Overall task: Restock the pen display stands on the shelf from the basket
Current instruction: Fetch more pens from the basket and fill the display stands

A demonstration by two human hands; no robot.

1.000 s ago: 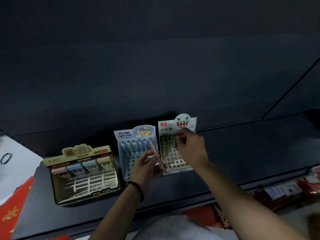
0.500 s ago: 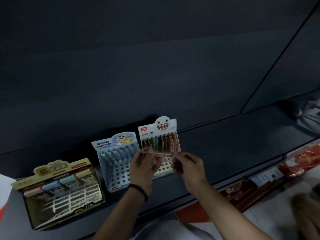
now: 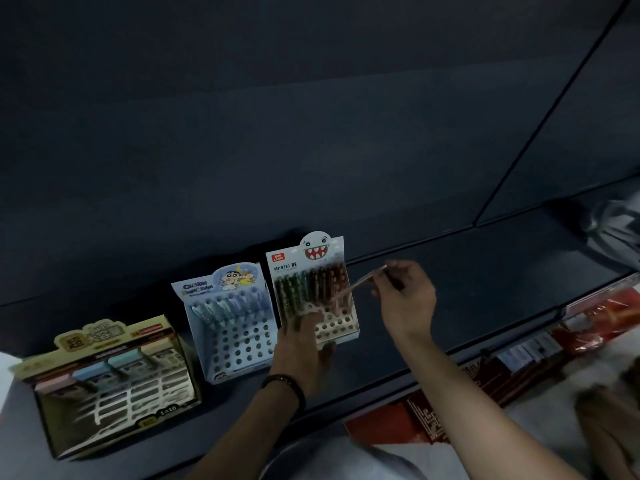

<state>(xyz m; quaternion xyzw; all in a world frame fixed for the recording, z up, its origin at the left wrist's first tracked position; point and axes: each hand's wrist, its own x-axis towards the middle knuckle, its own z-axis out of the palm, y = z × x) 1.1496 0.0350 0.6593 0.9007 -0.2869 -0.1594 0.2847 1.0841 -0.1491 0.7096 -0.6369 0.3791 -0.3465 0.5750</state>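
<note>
Two pen display stands sit on the dark shelf (image 3: pixel 450 278). The white stand with a toothy ghost face (image 3: pixel 311 265) holds green and brown pens in its back rows. The blue cartoon stand (image 3: pixel 235 327) to its left holds pale blue pens. My right hand (image 3: pixel 405 299) pinches a brownish pen (image 3: pixel 360 282) that slants down toward the white stand's right side. My left hand (image 3: pixel 304 344) lies flat against the front of the white stand, fingers straight. The basket is not in view.
A yellow-topped display box (image 3: pixel 110 379) with a white grid stands at the left. Red packets (image 3: pixel 595 327) and price tags line the lower shelf at the right. A pale crumpled bag (image 3: pixel 616 230) lies at the far right of the shelf.
The pen held between both hands has passed to my right hand alone, which has moved right and up. My left hand dropped onto the white stand's front. The view shifted right.
</note>
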